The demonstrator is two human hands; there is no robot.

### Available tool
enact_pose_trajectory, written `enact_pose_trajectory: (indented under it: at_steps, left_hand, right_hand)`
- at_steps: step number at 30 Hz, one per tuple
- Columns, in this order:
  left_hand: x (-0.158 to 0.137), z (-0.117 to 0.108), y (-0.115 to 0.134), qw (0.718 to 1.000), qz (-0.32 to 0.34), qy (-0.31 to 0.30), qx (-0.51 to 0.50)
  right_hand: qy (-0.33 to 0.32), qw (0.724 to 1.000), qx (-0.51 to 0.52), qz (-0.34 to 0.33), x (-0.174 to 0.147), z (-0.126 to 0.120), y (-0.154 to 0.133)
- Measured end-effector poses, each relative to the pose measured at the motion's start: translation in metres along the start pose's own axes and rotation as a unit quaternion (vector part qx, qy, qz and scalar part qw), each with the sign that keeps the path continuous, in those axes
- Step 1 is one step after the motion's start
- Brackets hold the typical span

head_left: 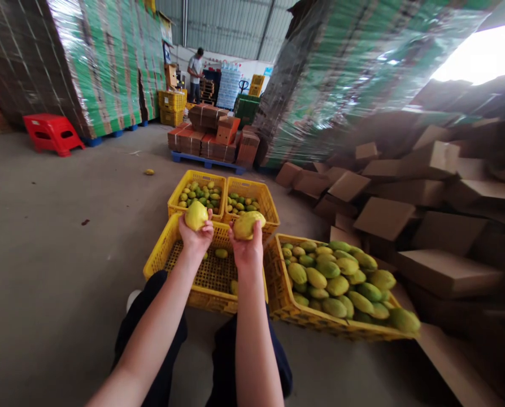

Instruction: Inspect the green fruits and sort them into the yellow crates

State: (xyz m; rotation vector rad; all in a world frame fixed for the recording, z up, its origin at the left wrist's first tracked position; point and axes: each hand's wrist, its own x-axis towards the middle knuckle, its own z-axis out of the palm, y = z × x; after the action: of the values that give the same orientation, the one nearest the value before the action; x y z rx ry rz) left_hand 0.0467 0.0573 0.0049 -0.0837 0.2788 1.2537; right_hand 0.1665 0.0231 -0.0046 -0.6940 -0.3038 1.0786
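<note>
My left hand (196, 234) is closed around a yellow papaya (196, 215), held up over the near crate. Beside it, my right hand (247, 249) grips another yellow papaya (248, 225), lying sideways with its tip to the right. The two fruits are apart. Below both hands stands a yellow plastic crate (159, 254) with a few papayas on its slatted floor, one of them a loose papaya (221, 254) between my wrists. My forearms hide part of this crate. To the right, a yellow crate (278, 282) is heaped with green-yellow papayas (337, 285).
Behind the near crate are two more yellow crates (174, 192) of smaller-looking green and yellow fruit. Cardboard boxes (383, 217) are piled at right. Further back are a blue pallet (208, 164) of flattened cartons, a red stool (51, 133), wrapped stacks (108, 62) and a standing person (195, 73).
</note>
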Motion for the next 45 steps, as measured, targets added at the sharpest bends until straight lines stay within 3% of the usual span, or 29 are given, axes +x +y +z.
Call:
enact_pose_trajectory:
  at_steps: [3, 6, 8, 9, 12, 13, 15, 18, 20, 22, 24, 29, 32, 35, 38, 45]
  left_hand:
    - [0.003, 0.007, 0.000, 0.987, 0.135, 0.031, 0.080]
    - [0.002, 0.010, 0.001, 0.934, 0.295, -0.017, 0.200]
    - [-0.001, 0.007, 0.003, 0.860, 0.390, -0.083, 0.318]
    - [-0.002, 0.005, 0.004, 0.805, 0.440, -0.113, 0.383]
    - [-0.003, -0.003, 0.004, 0.601, 0.572, -0.179, 0.529]
    - [-0.003, -0.005, 0.003, 0.548, 0.598, -0.193, 0.552]
    - [-0.001, -0.007, 0.000, 0.488, 0.622, -0.212, 0.574]
    - [-0.001, -0.006, -0.005, 0.467, 0.624, -0.229, 0.583]
    - [-0.002, -0.005, -0.007, 0.480, 0.616, -0.234, 0.580]
    - [-0.004, -0.005, -0.007, 0.519, 0.590, -0.230, 0.574]
    - [-0.004, -0.006, -0.007, 0.600, 0.528, -0.211, 0.563]
    - [0.004, -0.008, -0.006, 0.860, 0.290, -0.116, 0.404]
    - [0.007, -0.007, -0.001, 0.944, 0.125, -0.114, 0.283]
    - [0.006, -0.008, 0.003, 0.974, 0.039, -0.135, 0.178]
    - [0.008, -0.012, -0.001, 0.984, 0.046, -0.128, 0.116]
    - [0.023, -0.033, -0.022, 0.993, 0.073, -0.086, 0.043]
  right_hand:
    - [0.036, 0.983, -0.078, -0.161, -0.010, 0.005, 0.001]
    - [0.058, 0.930, -0.159, -0.325, -0.022, 0.010, -0.002]
    - [0.053, 0.886, -0.210, -0.410, -0.026, 0.010, -0.006]
    - [0.044, 0.860, -0.244, -0.447, -0.026, 0.009, -0.007]
    - [0.014, 0.766, -0.354, -0.537, -0.022, 0.001, -0.009]
    - [0.003, 0.740, -0.380, -0.555, -0.020, -0.001, -0.008]
    - [-0.018, 0.708, -0.413, -0.572, -0.018, -0.005, -0.006]
    - [-0.037, 0.687, -0.434, -0.582, -0.017, -0.008, -0.003]
    - [-0.040, 0.691, -0.431, -0.579, -0.019, -0.007, -0.002]
    - [-0.043, 0.721, -0.416, -0.553, -0.021, -0.005, -0.004]
    - [-0.045, 0.776, -0.391, -0.493, -0.023, -0.003, -0.007]
    - [-0.077, 0.926, -0.283, -0.236, -0.021, -0.001, -0.010]
    - [-0.073, 0.985, -0.142, -0.063, -0.012, -0.002, -0.003]
    - [-0.013, 0.999, 0.008, 0.041, 0.000, -0.005, 0.004]
    - [-0.002, 0.989, 0.113, 0.094, 0.009, -0.008, 0.009]
    - [-0.042, 0.976, 0.200, 0.080, 0.011, -0.009, 0.033]
